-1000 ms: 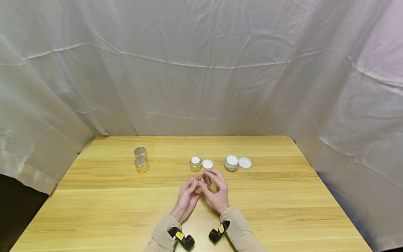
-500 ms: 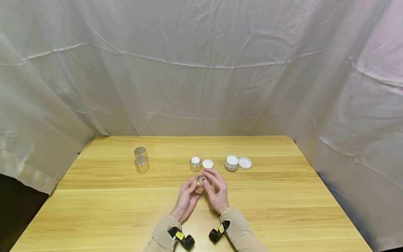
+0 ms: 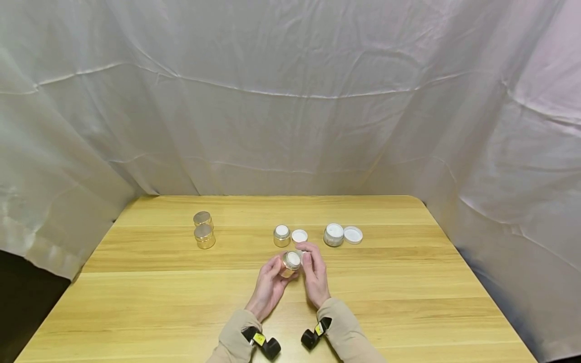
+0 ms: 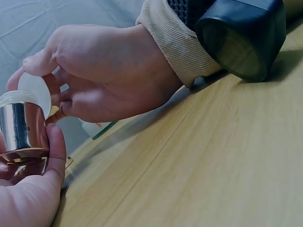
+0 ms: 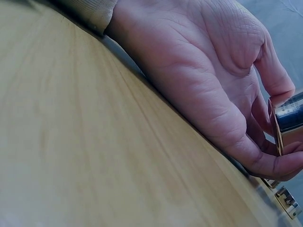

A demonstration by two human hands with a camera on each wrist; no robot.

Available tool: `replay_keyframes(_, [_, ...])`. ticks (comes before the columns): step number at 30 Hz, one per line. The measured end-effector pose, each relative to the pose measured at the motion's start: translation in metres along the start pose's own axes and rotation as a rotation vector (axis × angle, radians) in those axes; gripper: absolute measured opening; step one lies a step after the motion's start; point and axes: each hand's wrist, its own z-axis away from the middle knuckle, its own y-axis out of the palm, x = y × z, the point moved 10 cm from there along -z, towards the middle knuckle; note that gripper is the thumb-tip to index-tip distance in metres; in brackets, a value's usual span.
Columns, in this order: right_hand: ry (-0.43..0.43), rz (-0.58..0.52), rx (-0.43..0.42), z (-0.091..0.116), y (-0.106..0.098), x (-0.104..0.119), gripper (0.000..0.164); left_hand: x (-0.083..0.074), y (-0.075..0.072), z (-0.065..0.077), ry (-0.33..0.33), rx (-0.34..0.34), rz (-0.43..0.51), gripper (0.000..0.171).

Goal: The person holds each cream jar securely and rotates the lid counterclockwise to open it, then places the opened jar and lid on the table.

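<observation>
My left hand [image 3: 267,288] grips a small gold cosmetic jar [image 3: 288,272], tilted a little, its threaded neck and white top exposed. Just to the right, my right hand [image 3: 316,282] pinches the jar's lid [image 4: 38,92] between thumb and fingers. The lid's white inner face turns toward the jar's mouth in the left wrist view, apart from the threads. In the right wrist view the lid's gold edge [image 5: 275,126] shows between the fingers, in front of the shiny jar wall [image 5: 291,113]. Both hands are above the front-middle part of the wooden table [image 3: 181,312].
Behind the hands stands an uncapped gold jar [image 3: 282,239], its white-lined lid [image 3: 299,236] beside it. Right of these is an uncapped silvery jar [image 3: 334,236] with a lid [image 3: 353,235]. Two capped gold jars [image 3: 206,239] stand at left. A grey curtain [image 3: 290,126] surrounds the table.
The lid has come off the jar in my left hand. My right hand has drawn slightly to the right with it, uncovering the jar's white top. The left hand stays in place.
</observation>
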Motion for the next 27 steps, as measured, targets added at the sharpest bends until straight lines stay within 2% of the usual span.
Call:
replay_keyframes(5, [0.161, -0.063, -0.004, 0.002, -0.002, -0.013, 0.028, 0.001, -0.002, 0.000, -0.005, -0.033, 0.034, 0.039])
replay_keyframes(11, [0.298, -0.060, -0.036, 0.003, -0.006, -0.026, 0.034, -0.001, -0.002, 0.000, 0.023, -0.003, 0.052, 0.042])
replay_keyframes(20, [0.379, -0.100, -0.052, 0.004, -0.005, -0.032, 0.035, -0.008, 0.002, 0.003, 0.066, 0.048, 0.128, 0.030])
replay_keyframes(27, [0.387, -0.166, -0.033, 0.004, -0.001, -0.033, 0.031, -0.012, 0.003, 0.004, 0.099, 0.057, 0.181, 0.028])
